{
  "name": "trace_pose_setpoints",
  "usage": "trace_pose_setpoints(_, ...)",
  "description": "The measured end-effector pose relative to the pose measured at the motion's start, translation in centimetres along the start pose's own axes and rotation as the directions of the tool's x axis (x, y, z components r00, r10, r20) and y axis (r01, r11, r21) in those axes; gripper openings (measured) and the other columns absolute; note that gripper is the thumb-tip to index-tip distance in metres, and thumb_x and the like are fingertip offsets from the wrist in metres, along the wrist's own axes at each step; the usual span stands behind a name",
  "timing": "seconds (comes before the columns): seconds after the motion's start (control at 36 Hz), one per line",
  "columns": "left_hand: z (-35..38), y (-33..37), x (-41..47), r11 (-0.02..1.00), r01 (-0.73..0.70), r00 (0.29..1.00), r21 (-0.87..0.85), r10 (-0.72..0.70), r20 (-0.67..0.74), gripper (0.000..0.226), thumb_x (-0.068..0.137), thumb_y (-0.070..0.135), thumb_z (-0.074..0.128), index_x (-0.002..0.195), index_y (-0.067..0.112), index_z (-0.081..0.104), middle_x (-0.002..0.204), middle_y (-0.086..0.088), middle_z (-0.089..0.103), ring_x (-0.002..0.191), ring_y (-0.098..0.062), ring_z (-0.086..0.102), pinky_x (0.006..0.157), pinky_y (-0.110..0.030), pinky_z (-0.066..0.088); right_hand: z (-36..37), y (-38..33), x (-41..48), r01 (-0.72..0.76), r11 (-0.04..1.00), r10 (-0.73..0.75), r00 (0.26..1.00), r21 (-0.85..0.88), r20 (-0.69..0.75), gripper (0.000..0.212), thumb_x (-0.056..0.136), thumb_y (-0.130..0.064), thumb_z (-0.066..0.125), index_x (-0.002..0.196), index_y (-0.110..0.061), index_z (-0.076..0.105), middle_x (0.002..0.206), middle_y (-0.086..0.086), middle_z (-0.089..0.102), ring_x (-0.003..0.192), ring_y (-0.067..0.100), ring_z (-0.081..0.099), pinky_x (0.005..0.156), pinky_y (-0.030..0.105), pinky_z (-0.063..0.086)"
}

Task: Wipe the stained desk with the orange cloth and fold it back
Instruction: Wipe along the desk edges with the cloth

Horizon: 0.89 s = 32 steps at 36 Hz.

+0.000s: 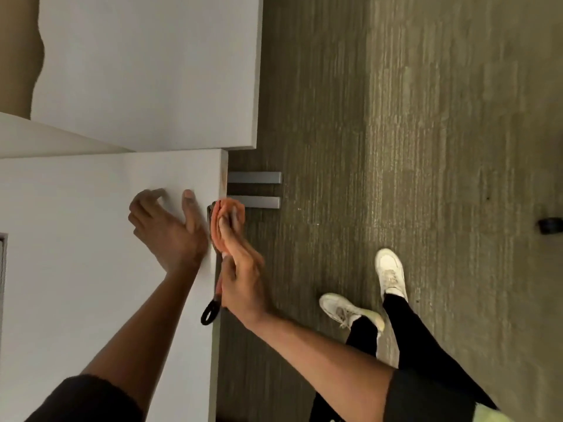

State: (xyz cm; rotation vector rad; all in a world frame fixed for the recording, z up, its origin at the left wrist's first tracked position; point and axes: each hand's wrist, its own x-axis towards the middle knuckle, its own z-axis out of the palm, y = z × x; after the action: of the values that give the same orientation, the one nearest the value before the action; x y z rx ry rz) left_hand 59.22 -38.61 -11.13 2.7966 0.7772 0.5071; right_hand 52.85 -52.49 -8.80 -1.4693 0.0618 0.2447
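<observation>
The white desk [76,239] fills the left half of the view, with its side edge running down the middle. My left hand [166,226] rests flat on the desktop near that edge, fingers spread. My right hand [240,278] presses the bunched orange cloth [227,222] against the desk's side edge. A black loop [209,312] hangs from the cloth below my right hand. A faint orange-brown stain [224,178] shows on the edge just above the cloth.
A second white desk [146,71] adjoins at the back. Grey metal desk feet [254,190] stick out onto the grey-green carpet. My white shoes [365,296] and black trousers stand to the right. A small dark object [550,225] lies at the far right.
</observation>
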Motion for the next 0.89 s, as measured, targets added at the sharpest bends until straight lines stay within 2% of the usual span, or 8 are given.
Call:
trace_pose_setpoints(0.08, -0.1, 0.2, -0.1, 1.000, -0.004, 1.000, 0.000, 0.004, -0.003, 0.049, 0.104, 0.045, 0.064, 0.130, 0.005, 0.057, 0.136, -0.017, 0.058, 0.129, -0.036, 0.053, 0.103, -0.044, 0.040, 0.3, -0.5, 5.1, -0.004, 1.000, 0.005, 0.993, 0.009, -0.117, 0.070, 0.094, 0.024, 0.048, 0.158, -0.001, 0.034, 0.170, 0.015, 0.025, 0.160, 0.028, 0.023, 0.125, 0.047, 0.037)
trace_pose_setpoints(0.17, -0.2, 0.5, -0.2, 1.000, -0.001, 1.000, -0.003, 0.001, -0.009, 0.047, 0.103, 0.038, 0.067, 0.129, 0.001, 0.057, 0.135, -0.020, 0.058, 0.129, -0.040, 0.054, 0.104, -0.048, 0.042, 0.6, -0.4, 7.3, 0.017, 0.999, -0.021, 0.989, -0.029, -0.147, 0.074, 0.093, 0.026, 0.049, 0.159, -0.003, 0.033, 0.172, 0.014, 0.023, 0.160, 0.028, 0.024, 0.122, 0.048, 0.041)
trace_pose_setpoints(0.39, -0.3, 0.9, 0.0, 1.000, 0.013, 1.000, 0.003, -0.013, 0.028, 0.050, 0.102, 0.042, 0.063, 0.131, 0.002, 0.055, 0.138, -0.019, 0.056, 0.131, -0.039, 0.052, 0.105, -0.048, 0.041, 0.4, 1.7, -0.3, 0.030, 0.996, -0.024, 0.997, -0.085, 0.069, 0.081, 0.098, 0.019, 0.047, 0.166, -0.015, 0.017, 0.177, -0.003, 0.008, 0.163, 0.019, 0.007, 0.128, 0.049, 0.030)
trace_pose_setpoints(0.44, -0.3, 0.6, 0.0, 1.000, 0.002, 0.999, 0.010, -0.003, 0.032, 0.051, 0.102, 0.045, 0.061, 0.133, 0.003, 0.055, 0.140, -0.019, 0.055, 0.132, -0.039, 0.052, 0.106, -0.049, 0.041, -0.3, 1.8, -0.2, 0.046, 0.995, -0.036, 0.994, -0.092, 0.106, 0.079, 0.100, 0.017, 0.047, 0.166, -0.014, 0.017, 0.177, -0.001, 0.007, 0.163, 0.019, 0.007, 0.127, 0.046, 0.033)
trace_pose_setpoints(0.58, -0.1, 0.4, 0.1, 1.000, -0.005, 0.999, 0.018, 0.004, 0.033, 0.052, 0.105, 0.046, 0.059, 0.135, 0.004, 0.053, 0.142, -0.018, 0.055, 0.134, -0.036, 0.051, 0.107, -0.046, 0.040, -1.3, 0.2, 7.6, 0.049, 0.996, -0.049, 0.999, -0.079, -0.006, 0.073, 0.095, 0.021, 0.048, 0.161, -0.003, 0.028, 0.172, 0.009, 0.019, 0.162, 0.025, 0.018, 0.126, 0.048, 0.035)
trace_pose_setpoints(0.69, 0.0, 0.4, 0.2, 1.000, 0.000, 0.999, 0.030, -0.001, 0.043, 0.054, 0.104, 0.047, 0.058, 0.135, 0.004, 0.054, 0.142, -0.019, 0.055, 0.133, -0.037, 0.052, 0.105, -0.046, 0.041, -1.3, -0.9, 11.8, 0.035, 0.991, -0.041, 0.998, -0.126, -0.047, 0.076, 0.094, 0.021, 0.052, 0.161, -0.006, 0.030, 0.172, 0.010, 0.023, 0.161, 0.026, 0.020, 0.127, 0.045, 0.034)
trace_pose_setpoints(0.78, -0.1, 0.5, 0.2, 0.999, 0.008, 0.999, 0.035, -0.010, 0.045, 0.055, 0.103, 0.047, 0.057, 0.134, 0.003, 0.054, 0.142, -0.019, 0.055, 0.133, -0.038, 0.052, 0.105, -0.048, 0.041, -0.8, -1.0, 10.0, 0.018, 0.986, -0.022, 0.999, -0.164, -0.023, 0.077, 0.095, 0.017, 0.052, 0.163, -0.008, 0.026, 0.174, 0.010, 0.019, 0.163, 0.024, 0.014, 0.129, 0.043, 0.031)
trace_pose_setpoints(0.89, -0.1, 0.5, 0.2, 0.999, -0.009, 0.999, 0.032, 0.007, 0.051, 0.053, 0.105, 0.047, 0.057, 0.134, 0.004, 0.053, 0.144, -0.018, 0.054, 0.134, -0.038, 0.051, 0.106, -0.048, 0.041, -0.8, 0.1, 4.0, 0.036, 0.985, -0.018, 0.994, -0.169, 0.103, 0.075, 0.099, 0.014, 0.048, 0.164, -0.009, 0.020, 0.176, 0.007, 0.010, 0.164, 0.019, 0.004, 0.129, 0.047, 0.029)
